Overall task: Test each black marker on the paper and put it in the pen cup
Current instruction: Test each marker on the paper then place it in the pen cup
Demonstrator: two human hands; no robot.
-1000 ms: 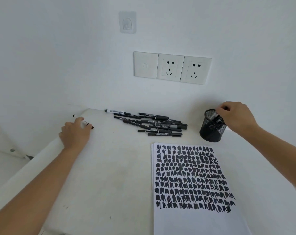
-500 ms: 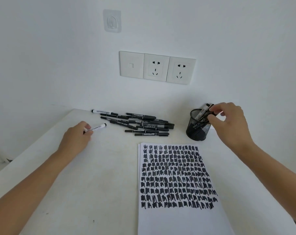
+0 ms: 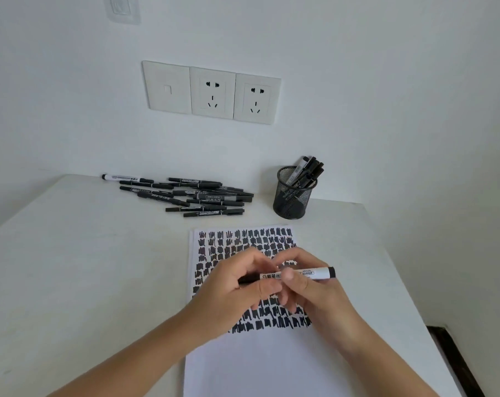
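**Fig. 1. The wearer's hands and forearms, head view**

Left hand point(image 3: 228, 285) and right hand point(image 3: 310, 286), both bare. The left forearm point(image 3: 134, 348) and right forearm point(image 3: 380, 356) are uncovered as far as the lower frame edge. Slight blur hides finer detail of the fingers.

paper point(image 3: 260, 365) white, rows of black scribbles | pen cup point(image 3: 293, 197) black mesh | table point(image 3: 85, 267) white

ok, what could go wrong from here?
1. The left hand and right hand both grip the marker above the paper; a jerky cap pull might streak ink onto the table.
2. Scribbles fill most of the sheet; a test stroke over them may not show.
3. The cup holds leaning markers, all to the right; another might tip it.
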